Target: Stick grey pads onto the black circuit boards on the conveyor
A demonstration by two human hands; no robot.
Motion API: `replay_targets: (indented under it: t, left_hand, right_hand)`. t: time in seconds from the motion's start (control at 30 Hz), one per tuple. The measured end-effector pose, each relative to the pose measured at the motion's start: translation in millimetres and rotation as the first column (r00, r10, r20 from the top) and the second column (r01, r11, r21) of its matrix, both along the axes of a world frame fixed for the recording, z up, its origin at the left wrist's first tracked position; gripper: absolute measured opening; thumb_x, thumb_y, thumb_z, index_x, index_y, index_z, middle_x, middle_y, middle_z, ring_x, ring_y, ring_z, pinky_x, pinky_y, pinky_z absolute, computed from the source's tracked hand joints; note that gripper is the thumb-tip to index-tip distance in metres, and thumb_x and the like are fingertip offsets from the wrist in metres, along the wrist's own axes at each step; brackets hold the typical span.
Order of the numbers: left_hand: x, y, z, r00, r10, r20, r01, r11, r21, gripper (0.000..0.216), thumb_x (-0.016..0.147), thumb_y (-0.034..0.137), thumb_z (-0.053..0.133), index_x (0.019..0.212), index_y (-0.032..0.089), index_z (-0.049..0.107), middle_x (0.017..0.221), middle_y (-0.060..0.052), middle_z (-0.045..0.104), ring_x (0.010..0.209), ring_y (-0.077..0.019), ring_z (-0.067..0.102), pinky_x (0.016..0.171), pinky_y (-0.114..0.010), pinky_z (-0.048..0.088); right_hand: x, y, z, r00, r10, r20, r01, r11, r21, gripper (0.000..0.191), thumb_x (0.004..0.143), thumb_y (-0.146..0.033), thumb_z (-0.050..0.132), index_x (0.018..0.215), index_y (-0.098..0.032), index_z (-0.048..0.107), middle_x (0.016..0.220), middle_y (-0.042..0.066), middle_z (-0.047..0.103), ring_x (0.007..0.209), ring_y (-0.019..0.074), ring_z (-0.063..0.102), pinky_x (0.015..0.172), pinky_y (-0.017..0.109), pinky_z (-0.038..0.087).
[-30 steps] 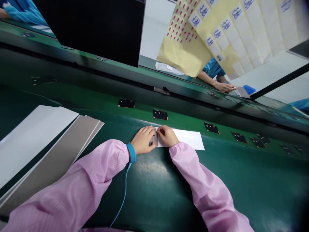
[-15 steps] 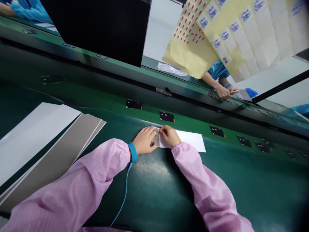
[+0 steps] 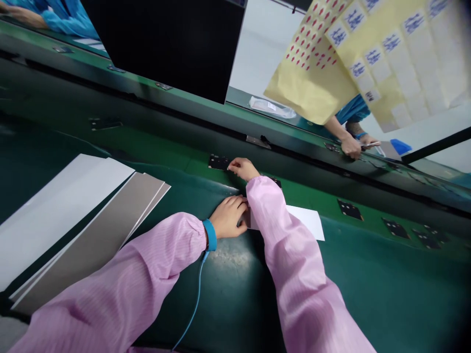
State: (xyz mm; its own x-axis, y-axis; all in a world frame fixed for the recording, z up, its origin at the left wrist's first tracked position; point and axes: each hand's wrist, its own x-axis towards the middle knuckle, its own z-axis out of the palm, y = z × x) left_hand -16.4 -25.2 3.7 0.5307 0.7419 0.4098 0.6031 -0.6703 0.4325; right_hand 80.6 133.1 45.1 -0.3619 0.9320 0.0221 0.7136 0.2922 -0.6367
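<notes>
Moved: your right hand [image 3: 243, 168] has left the white sheet [image 3: 307, 220] and reached far to a small black part [image 3: 218, 162] on the green ledge [image 3: 154, 147].
Around: grey and white boards [image 3: 73, 220] lie left; more black parts [image 3: 350, 210] sit right along the ledge; a co-worker's hand [image 3: 350, 146] works at the far side.
In the way: your right sleeve [image 3: 279, 230] crosses the sheet.
Right fingers: curled, tips touching the part's right edge; whether they grip it, you cannot tell.
Left hand [image 3: 228, 215]: fingers bent, pressing flat on the sheet's left end.

Bare belt [image 3: 386, 289] lies open rightward; stacked sheets [image 3: 84, 220] block the left.
</notes>
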Motion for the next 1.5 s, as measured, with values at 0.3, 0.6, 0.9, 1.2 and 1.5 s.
replay_targets:
  t: [0.3,0.6,0.9,1.2,1.5]
  left_hand:
    - [0,3,-0.2,0.999,0.015,-0.049,-0.015,1.0,-0.01,0.042,0.069,0.028,0.058,0.107,0.013,0.051,0.112,-0.013,0.052,0.108,-0.0279,0.044,0.098,-0.043,0.036]
    - [1,2,1.8,0.998,0.029,-0.054,-0.03,1.0,-0.007,0.034,0.07,0.025,0.057,0.101,0.014,0.053,0.112,-0.013,0.051,0.112,-0.0281,0.043,0.1,-0.041,0.034]
    - [1,2,0.5,0.999,0.017,-0.03,-0.018,1.0,-0.018,0.032,0.069,0.024,0.057,0.1,0.015,0.052,0.118,-0.012,0.05,0.116,-0.0275,0.041,0.102,-0.04,0.033]
    - [0,1,1.5,0.999,0.023,-0.032,-0.024,1.0,-0.012,0.032,0.069,0.024,0.058,0.098,0.014,0.053,0.118,-0.011,0.05,0.116,-0.0257,0.042,0.102,-0.038,0.033]
    - [0,-1,-1.2,1.0,0.015,-0.009,-0.015,1.0,-0.01,0.031,0.07,0.021,0.056,0.1,0.016,0.052,0.123,-0.011,0.05,0.122,-0.0258,0.038,0.105,-0.04,0.03]
  right_hand:
    - [-23,39,-14.9,0.991,-0.097,0.096,0.102,0.994,-0.049,0.011,0.077,-0.012,0.055,0.078,-0.013,0.066,0.07,0.002,0.063,0.065,0.0099,0.057,0.069,0.024,0.047]
    - [-10,46,-19.9,0.977,-0.091,0.193,0.103,0.993,-0.053,0.011,0.08,-0.017,0.057,0.082,-0.015,0.068,0.071,0.002,0.063,0.061,0.0094,0.054,0.066,0.022,0.044]
    - [4,43,-19.5,0.956,-0.14,0.256,0.155,0.987,-0.038,0.011,0.08,-0.018,0.057,0.083,-0.015,0.067,0.079,0.004,0.065,0.067,0.0114,0.057,0.07,0.024,0.044]
    - [18,12,-21.4,0.909,-0.204,0.362,0.12,0.963,0.24,0.026,0.084,-0.022,0.05,0.106,-0.02,0.064,0.097,0.008,0.062,0.083,0.0171,0.058,0.077,0.028,0.044]
    - [44,-10,-26.1,0.87,-0.045,0.491,-0.089,0.965,0.247,0.054,0.076,-0.001,0.038,0.127,-0.011,0.054,0.114,0.016,0.052,0.103,0.0225,0.049,0.095,0.034,0.039]
